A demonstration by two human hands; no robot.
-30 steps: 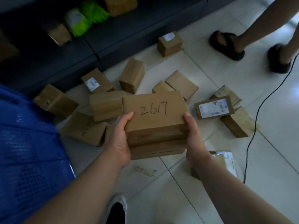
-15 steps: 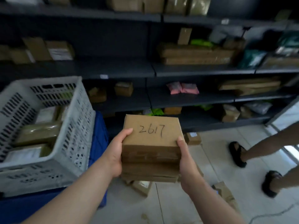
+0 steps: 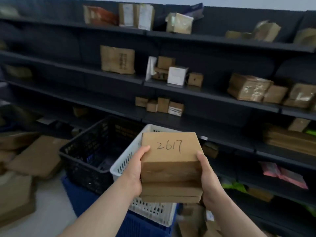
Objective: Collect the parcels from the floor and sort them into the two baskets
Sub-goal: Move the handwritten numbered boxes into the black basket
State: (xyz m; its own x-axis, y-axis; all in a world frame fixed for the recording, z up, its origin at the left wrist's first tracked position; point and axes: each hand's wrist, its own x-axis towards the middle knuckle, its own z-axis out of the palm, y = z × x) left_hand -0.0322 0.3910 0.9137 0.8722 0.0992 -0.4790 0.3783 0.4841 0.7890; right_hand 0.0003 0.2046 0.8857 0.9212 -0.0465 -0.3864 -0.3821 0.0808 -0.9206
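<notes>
While both hands hold a stack of two brown cardboard parcels [image 3: 171, 168] up in the air, the head view looks past it to two baskets and a wall of shelving. The left hand [image 3: 135, 170] grips the left side of the stack, with its thumb lying over the top edge of the upper box and its fingers curled out of sight underneath. The right hand [image 3: 207, 182] clasps the right side in the same way, thumb against the upper box's right edge.

The upper box [image 3: 169, 151] is square, with "2617" handwritten in black marker on its lid. It lies flat on a flatter brown box [image 3: 171, 191], which juts out slightly at the right.

The stack hangs in front of the white slotted plastic basket [image 3: 124, 161] and hides most of its inside. Just beside that basket on the left stands a black lattice plastic basket [image 3: 85, 151]; its contents are too dark and blurred to tell. A blue plastic crate [image 3: 82, 199] shows beneath the two baskets.

Flattened brown cardboard sheets [image 3: 37, 156] lie on the pale floor at the left. Behind everything, dark grey metal shelves [image 3: 205, 94] run across the view, carrying brown cartons, a white cube-shaped box [image 3: 177, 75] and, lower right, pink plastic packets [image 3: 283, 175].
</notes>
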